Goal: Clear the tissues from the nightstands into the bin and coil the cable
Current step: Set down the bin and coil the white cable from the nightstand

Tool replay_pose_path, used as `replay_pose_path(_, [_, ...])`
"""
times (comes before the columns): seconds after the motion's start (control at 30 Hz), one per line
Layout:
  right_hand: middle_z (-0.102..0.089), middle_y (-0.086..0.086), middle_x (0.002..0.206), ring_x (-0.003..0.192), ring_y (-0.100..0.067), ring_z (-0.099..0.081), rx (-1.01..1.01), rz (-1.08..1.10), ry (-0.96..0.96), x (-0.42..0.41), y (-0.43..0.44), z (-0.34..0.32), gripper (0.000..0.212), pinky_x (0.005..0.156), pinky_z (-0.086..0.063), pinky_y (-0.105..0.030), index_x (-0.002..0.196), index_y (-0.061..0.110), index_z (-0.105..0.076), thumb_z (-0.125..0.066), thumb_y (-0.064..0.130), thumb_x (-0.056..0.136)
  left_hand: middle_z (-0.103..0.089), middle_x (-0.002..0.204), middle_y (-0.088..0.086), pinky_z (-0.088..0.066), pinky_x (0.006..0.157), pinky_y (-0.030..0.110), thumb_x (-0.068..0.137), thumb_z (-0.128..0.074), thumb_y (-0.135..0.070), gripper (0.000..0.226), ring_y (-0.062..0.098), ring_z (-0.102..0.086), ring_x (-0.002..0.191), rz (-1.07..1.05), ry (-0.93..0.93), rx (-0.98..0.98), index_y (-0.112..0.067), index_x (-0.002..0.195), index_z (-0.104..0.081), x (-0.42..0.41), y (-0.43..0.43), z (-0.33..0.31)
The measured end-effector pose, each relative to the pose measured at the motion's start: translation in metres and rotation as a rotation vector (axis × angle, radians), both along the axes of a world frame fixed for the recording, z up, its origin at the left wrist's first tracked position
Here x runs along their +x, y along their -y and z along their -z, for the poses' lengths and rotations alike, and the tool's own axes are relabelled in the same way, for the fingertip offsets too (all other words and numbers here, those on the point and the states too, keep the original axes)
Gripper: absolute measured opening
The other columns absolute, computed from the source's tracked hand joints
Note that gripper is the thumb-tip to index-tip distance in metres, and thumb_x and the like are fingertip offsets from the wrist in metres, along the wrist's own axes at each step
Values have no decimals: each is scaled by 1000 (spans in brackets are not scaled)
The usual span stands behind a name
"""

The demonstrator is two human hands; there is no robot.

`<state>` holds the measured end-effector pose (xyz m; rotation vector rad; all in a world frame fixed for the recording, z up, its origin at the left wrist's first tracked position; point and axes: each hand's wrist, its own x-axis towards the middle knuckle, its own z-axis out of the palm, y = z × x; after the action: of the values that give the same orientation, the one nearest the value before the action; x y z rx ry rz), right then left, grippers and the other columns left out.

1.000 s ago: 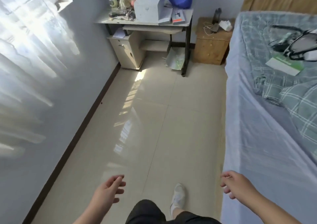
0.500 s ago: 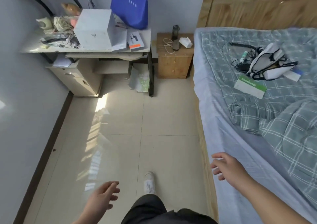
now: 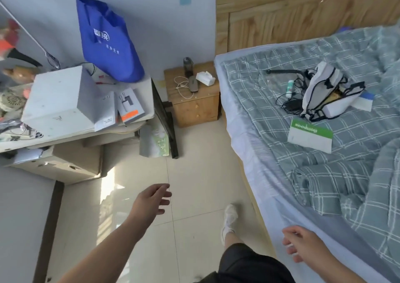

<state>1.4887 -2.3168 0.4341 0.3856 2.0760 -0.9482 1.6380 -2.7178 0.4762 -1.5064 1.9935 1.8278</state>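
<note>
Wooden nightstand [image 3: 192, 100] carried a white tissue [image 3: 205, 78] beside a loose white cable [image 3: 183, 86]. The left hand [image 3: 149, 200] and right hand [image 3: 303, 246] hung empty, fingers relaxed, well short of it. Pinching the tissue first seemed wisest.

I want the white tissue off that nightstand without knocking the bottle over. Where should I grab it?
Probably pinch the tissue by its raised, crumpled top, from above, reaching in from the bed side. The bottle and dark case stand on its other side.
</note>
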Motion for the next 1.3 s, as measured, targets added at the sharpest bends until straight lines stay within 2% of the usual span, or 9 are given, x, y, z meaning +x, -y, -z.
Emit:
replay_pose_path(0.2, [-75, -16, 95, 71, -25, -64, -55, -131, -38, -154, 83, -12, 9, 60, -48, -34, 104, 13, -69, -61, 16, 103, -83, 96, -2, -60, 75, 39, 105, -63, -29, 16, 25, -77, 92, -76, 106, -4, -28, 107, -79, -68, 30, 15])
replay_pose_path(0.37, [-77, -8, 90, 69, -20, -68, -103, -294, -174, -278, 184, -45, 9, 60, -53, -35, 101, 19, -70, -61, 16, 101, -83, 87, -4, -58, 67, 36, 104, -65, -27, 16, 26, -77, 85, -164, 171, 34, -23, 104, -81, -103, 57, 24])
replay_pose_path(0.53, [-77, -3, 89, 72, -20, -70, -177, -323, -251, -368, 290, -56, 10, 61, -54, -33, 99, 23, -71, -62, 17, 99, -83, 84, -3, -56, 63, 34, 104, -66, -26, 16, 26, -76, 83, -202, 178, 60, -21, 101, -81, -168, 116, 40])
replay_pose_path(0.63, [-78, -2, 86, 70, -18, -71, -184, -318, -257, -398, 332, -52, 10, 57, -54, -30, 99, 22, -73, -64, 19, 98, -83, 87, -2, -57, 66, 35, 104, -66, -28, 17, 26, -76, 85, -180, 156, 65, -21, 103, -81, -216, 157, 45])
replay_pose_path(0.73, [-78, -3, 87, 73, -20, -72, -154, -300, -229, -422, 359, -43, 11, 60, -55, -33, 99, 22, -73, -63, 19, 99, -83, 91, -3, -59, 70, 34, 106, -64, -31, 16, 23, -77, 88, -100, 145, 57, -25, 106, -79, -269, 207, 43])
replay_pose_path(0.97, [-78, -4, 87, 72, -22, -71, -58, -188, -118, -458, 374, -20, 11, 60, -55, -32, 98, 21, -73, -63, 22, 102, -82, 100, 1, -57, 74, 36, 107, -61, -29, 17, 21, -75, 87, 51, 84, 10, -24, 107, -78, -407, 314, 18])
replay_pose_path(1.07, [-77, -9, 86, 68, -22, -66, -27, -158, -53, -480, 379, -6, 12, 59, -52, -33, 98, 18, -73, -62, 19, 101, -83, 97, -3, -61, 81, 42, 107, -61, -32, 17, 22, -77, 92, 68, 81, -2, -26, 110, -77, -458, 341, 20])
replay_pose_path(1.13, [-77, -11, 87, 67, -22, -66, -15, -154, -25, -502, 387, 5, 13, 60, -52, -34, 97, 16, -74, -62, 19, 101, -83, 96, -6, -61, 80, 40, 106, -61, -34, 17, 21, -77, 94, 58, 86, 12, -28, 110, -77, -489, 352, 26])
replay_pose_path(1.3, [-77, -4, 83, 67, -21, -69, -17, -251, 6, -584, 429, 33, 13, 61, -55, -34, 95, 19, -74, -61, 20, 99, -82, 101, -1, -61, 78, 37, 108, -59, -34, 19, 24, -76, 98, 24, 157, 43, -27, 108, -77, -555, 359, 49])
